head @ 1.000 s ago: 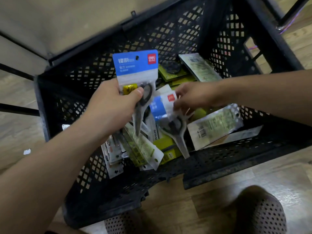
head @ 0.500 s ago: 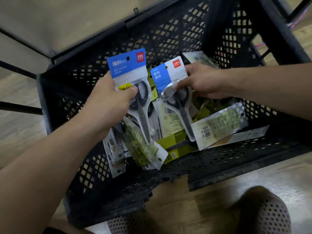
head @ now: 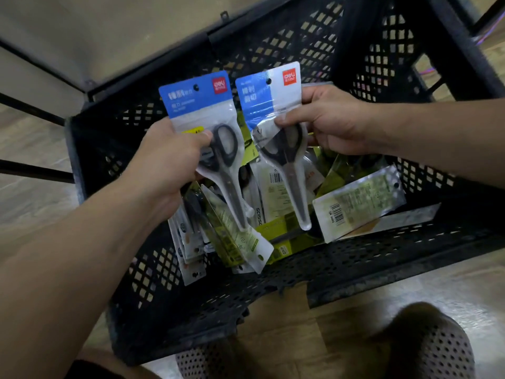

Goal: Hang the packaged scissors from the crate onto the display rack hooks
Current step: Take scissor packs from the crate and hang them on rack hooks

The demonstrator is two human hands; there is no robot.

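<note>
Two packaged scissors are held over the contents of the crate (head: 90, 149), side by side and near each other but not touching: the left pack (head: 196, 105) in the left hand (head: 169, 162), the right pack (head: 269, 99) in the right hand (head: 330, 121). Both have the blue header up and the blade tip down, and both are slightly tilted. Left grip: the thumb is clamped across the front over the scissor handle, with the fingers behind the pouch, mostly hidden. Right grip: the thumb pinches the front just below the header, with the fingers curled behind. The hang hole (head: 195, 87) on the left pack is uncovered, as is the one on the right pack. The display rack hooks are not in view, so the approach cannot be judged.

Risks, as judgement only:
- The pouches look like slick film, and each is pinched at the handle with the blade length hanging below. A quick lift or turn could let a pack swing or slide out.
- The blade tips hang close over the loose packs (head: 358, 203) in the crate. A low sideways pull could snag one and drag it along.
- With both hands loaded, no hand is free to steady a header. Threading a small hole one-handed may miss the hook or crease the card.
- The grip sits well below the hole, so the header may flex away on contact.
- A shoe (head: 437, 348) stands near the crate's near wall, so a dropped pack could land tip-first there.
</note>
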